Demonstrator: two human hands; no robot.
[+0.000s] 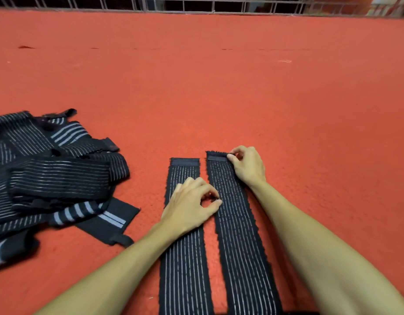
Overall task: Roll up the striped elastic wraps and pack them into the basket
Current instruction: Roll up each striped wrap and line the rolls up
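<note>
Head view: right wrap [239, 235] and left wrap [185, 269] lie flat, side by side, on red surface [219, 87]. Right hand [247, 165] pinches right wrap's far end; left hand [189, 203] pinches its left edge. Wrap pile [48, 173] further left.

— What colours are the two long elastic wraps?
— Both black. The left flat wrap [185, 269] and right flat wrap [239, 246] carry thin white lengthwise stripes, with a plain dark band at the far end.
— The heap?
— The tangled heap of elastic wraps [48, 178] is black, striped white and grey, some stripes broad. The fuzzy cloth surface [219, 87] is orange-red.
</note>
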